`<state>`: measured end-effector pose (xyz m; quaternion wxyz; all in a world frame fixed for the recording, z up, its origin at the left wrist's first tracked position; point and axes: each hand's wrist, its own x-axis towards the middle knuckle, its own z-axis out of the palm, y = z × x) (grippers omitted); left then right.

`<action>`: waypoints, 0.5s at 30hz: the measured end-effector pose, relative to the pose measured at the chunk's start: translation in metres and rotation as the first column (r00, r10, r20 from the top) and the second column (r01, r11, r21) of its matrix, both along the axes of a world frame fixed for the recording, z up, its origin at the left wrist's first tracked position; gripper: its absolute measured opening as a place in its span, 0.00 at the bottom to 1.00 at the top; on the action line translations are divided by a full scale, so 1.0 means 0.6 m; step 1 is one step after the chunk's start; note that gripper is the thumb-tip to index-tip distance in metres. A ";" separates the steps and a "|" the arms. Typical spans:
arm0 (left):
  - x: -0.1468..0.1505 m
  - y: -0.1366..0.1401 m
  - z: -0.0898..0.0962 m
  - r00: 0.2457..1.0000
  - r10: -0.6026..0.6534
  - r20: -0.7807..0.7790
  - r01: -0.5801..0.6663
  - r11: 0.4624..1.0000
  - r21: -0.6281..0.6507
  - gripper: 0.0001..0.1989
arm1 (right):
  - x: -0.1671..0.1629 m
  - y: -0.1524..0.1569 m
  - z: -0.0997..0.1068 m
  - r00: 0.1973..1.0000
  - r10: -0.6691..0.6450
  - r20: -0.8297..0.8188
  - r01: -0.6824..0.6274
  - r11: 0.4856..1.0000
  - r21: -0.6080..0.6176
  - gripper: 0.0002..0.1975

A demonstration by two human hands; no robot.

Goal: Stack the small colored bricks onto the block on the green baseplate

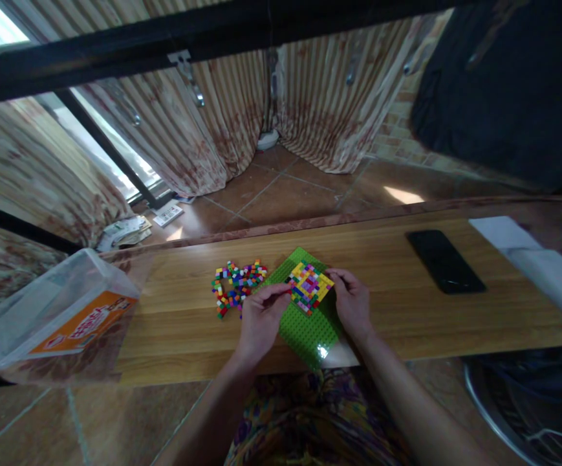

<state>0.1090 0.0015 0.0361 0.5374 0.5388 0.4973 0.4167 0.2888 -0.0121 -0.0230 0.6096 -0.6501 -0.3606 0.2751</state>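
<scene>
A square mosaic of small coloured bricks [311, 285], mostly yellow, pink and purple, is over the green studded baseplate [304, 333]. Whether it is fixed to the plate or slightly raised, I cannot tell. My left hand [261, 318] is closed, its thumb and index finger pinching at the mosaic's left corner; a tiny loose brick between them would be hidden. At the opposite corner, my right hand [352, 301] has its fingers curled against the mosaic's edge. A heap of loose bricks [235, 283] in many colours lies just left of the baseplate.
On the wooden board [178, 330], a black phone [444, 261] lies to the right, with white papers [528, 259] beyond it. A clear plastic tub [62, 310] with an orange label stands at the left end. Striped curtains [232, 110] hang behind a dark rail [242, 35].
</scene>
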 end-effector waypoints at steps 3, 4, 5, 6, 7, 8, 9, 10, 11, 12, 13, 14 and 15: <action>0.020 0.004 0.005 0.999 -0.002 0.048 0.005 0.998 -0.057 0.07 | 0.000 0.001 -0.001 1.000 0.006 -0.007 -0.006 1.000 0.012 0.12; 0.025 0.005 0.006 0.999 0.003 0.050 0.000 0.998 -0.056 0.07 | -0.001 0.001 -0.001 1.000 0.007 -0.003 -0.007 1.000 0.015 0.12; 0.030 0.006 0.008 0.999 0.007 0.050 -0.004 0.999 -0.052 0.07 | -0.001 0.001 0.000 1.000 0.008 0.002 -0.008 1.000 0.018 0.12; 0.036 0.008 0.009 0.999 0.009 0.052 -0.007 0.999 -0.047 0.06 | -0.001 0.000 0.000 1.000 0.010 0.004 -0.010 1.000 0.020 0.12; 0.041 0.010 0.010 0.999 0.008 0.052 -0.006 0.999 -0.042 0.06 | -0.001 0.000 0.001 1.000 0.011 0.004 -0.011 1.000 0.021 0.12; 0.045 0.011 0.011 0.999 0.002 0.050 -0.001 0.999 -0.034 0.06 | -0.001 0.000 0.002 1.000 0.012 0.003 -0.012 1.000 0.021 0.12; 0.050 0.013 0.011 0.999 -0.008 0.044 0.009 1.000 -0.024 0.06 | -0.001 0.000 0.002 1.000 0.013 -0.001 -0.013 1.000 0.020 0.12; 0.054 0.015 0.010 0.999 -0.023 0.034 0.023 1.000 -0.011 0.05 | -0.001 -0.001 0.002 1.000 0.014 -0.005 -0.014 1.000 0.018 0.12; 0.057 0.017 0.009 0.999 -0.038 0.018 0.038 0.999 0.006 0.05 | -0.001 -0.001 0.002 1.000 0.015 -0.009 -0.015 1.000 0.016 0.12; 0.060 0.018 0.007 0.998 -0.055 -0.004 0.055 0.998 0.029 0.04 | -0.001 -0.001 0.002 1.000 0.018 -0.012 -0.018 1.000 0.014 0.12; 0.062 0.020 0.006 0.997 -0.075 -0.032 0.077 0.995 0.058 0.04 | -0.001 0.000 0.001 1.000 0.022 -0.015 -0.022 1.000 0.013 0.12; 0.064 0.021 0.004 0.993 -0.094 -0.067 0.100 0.991 0.091 0.03 | -0.001 0.000 0.001 1.000 0.026 -0.018 -0.025 1.000 0.014 0.12; 0.066 0.022 0.002 0.988 -0.109 -0.109 0.123 0.984 0.131 0.01 | -0.001 0.000 0.001 0.999 0.027 -0.020 -0.026 1.000 0.017 0.12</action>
